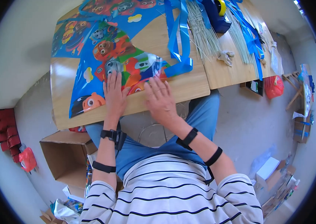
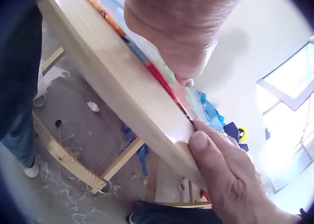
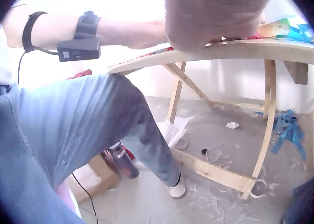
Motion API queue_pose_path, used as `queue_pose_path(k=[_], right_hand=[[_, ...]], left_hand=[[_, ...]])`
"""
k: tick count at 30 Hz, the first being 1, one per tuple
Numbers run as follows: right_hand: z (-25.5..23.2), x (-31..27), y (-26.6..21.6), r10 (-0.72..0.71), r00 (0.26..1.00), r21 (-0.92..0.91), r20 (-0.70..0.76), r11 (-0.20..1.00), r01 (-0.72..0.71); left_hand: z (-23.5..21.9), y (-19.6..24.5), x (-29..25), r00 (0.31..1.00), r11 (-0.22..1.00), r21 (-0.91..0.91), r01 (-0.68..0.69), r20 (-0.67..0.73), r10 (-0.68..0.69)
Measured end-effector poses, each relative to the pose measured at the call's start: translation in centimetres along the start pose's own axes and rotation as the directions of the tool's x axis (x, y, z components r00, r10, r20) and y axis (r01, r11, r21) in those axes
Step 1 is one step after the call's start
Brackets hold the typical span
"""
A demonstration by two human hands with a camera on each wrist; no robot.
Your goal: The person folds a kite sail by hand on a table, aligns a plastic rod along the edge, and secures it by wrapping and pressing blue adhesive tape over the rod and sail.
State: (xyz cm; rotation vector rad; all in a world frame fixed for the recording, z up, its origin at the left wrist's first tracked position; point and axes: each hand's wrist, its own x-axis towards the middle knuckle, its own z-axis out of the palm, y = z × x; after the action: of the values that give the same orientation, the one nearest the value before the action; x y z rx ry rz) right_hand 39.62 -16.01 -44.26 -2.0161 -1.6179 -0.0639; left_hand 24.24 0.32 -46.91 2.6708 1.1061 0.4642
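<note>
A glossy printed sheet with cartoon figures (image 1: 103,50) lies on the wooden table (image 1: 62,100), its near edge close to the table's front edge. The left hand (image 1: 115,95) rests on the sheet with fingers spread forward. Just to its right, the right hand (image 1: 160,98) touches the sheet's near right part, fingers extended. In the left wrist view the left hand (image 2: 169,30) looms at the top over the sheet, and the right hand (image 2: 228,172) is at the table edge. The right wrist view shows the right hand (image 3: 211,18) above the table edge, its fingertips mostly hidden.
Blue ribbons (image 1: 182,41), thin pale sticks (image 1: 202,33) and a tape dispenser (image 1: 217,18) lie at the back right. A crumpled piece (image 1: 226,58) sits near them. Below left stands an open cardboard box (image 1: 66,158); a red bag (image 1: 273,87) is beyond the table at right.
</note>
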Motion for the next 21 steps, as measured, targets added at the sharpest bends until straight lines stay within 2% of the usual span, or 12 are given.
queue_pose_path(k=[2, 3, 4, 5, 6, 7, 10, 13, 16, 19, 21], right_hand=[[-2.6, 0.0, 2.3, 0.103, 0.992, 0.095, -0.076, 0.991, -0.095], [-2.7, -0.4, 3.5, 0.35, 0.936, 0.197, -0.046, 0.922, -0.335], [-2.6, -0.7, 4.8, 0.571, 0.821, 0.287, 0.007, 0.785, -0.549], [-2.8, -0.4, 6.1, 0.688, 0.719, 0.518, 0.101, 0.58, -0.628], [-2.9, 0.2, 7.3, 0.756, 0.613, 0.693, 0.228, 0.316, -0.648], [-2.9, 0.8, 8.3, 0.771, 0.515, 0.794, 0.376, 0.019, -0.608], [-4.6, 4.0, 7.1, 0.696, 0.41, 0.734, 0.589, -0.249, -0.632], [-3.3, 5.7, 7.6, 0.642, 0.519, 0.771, 0.565, -0.187, -0.608], [-4.1, 7.0, 6.5, 0.591, 0.736, 0.855, 0.33, 0.143, -0.499], [-2.9, 6.5, 8.9, 0.574, 0.767, 0.891, 0.287, 0.135, -0.434], [-3.6, 6.9, 8.2, 0.609, 0.639, 0.872, 0.47, -0.204, -0.446]], left_hand=[[0.2, -0.3, -0.4, 1.0, 1.0, -0.011, 0.013, 0.016, -0.013], [0.2, -0.3, -0.4, 1.0, 1.0, -0.011, 0.013, 0.017, -0.013], [0.3, -0.4, -0.3, 1.0, 1.0, -0.009, 0.013, 0.018, -0.013], [0.2, -0.4, -0.3, 1.0, 1.0, -0.014, 0.013, 0.021, -0.012], [0.1, -0.4, -0.3, 1.0, 1.0, -0.019, 0.013, 0.023, -0.013], [0.1, -0.3, -0.3, 1.0, 1.0, -0.024, 0.016, 0.024, -0.016], [0.0, -0.3, -0.4, 1.0, 0.999, -0.035, 0.002, 0.01, -0.001], [-0.1, -0.4, -0.3, 0.999, 0.999, -0.043, 0.009, 0.032, -0.007], [-0.2, -0.5, -0.3, 1.0, 0.999, -0.054, 0.002, 0.025, 0.0], [-0.1, -0.4, -0.3, 1.0, 0.999, -0.044, -0.004, 0.004, 0.004], [-0.2, -0.4, -0.3, 1.0, 0.999, -0.043, -0.009, 0.015, 0.01]])
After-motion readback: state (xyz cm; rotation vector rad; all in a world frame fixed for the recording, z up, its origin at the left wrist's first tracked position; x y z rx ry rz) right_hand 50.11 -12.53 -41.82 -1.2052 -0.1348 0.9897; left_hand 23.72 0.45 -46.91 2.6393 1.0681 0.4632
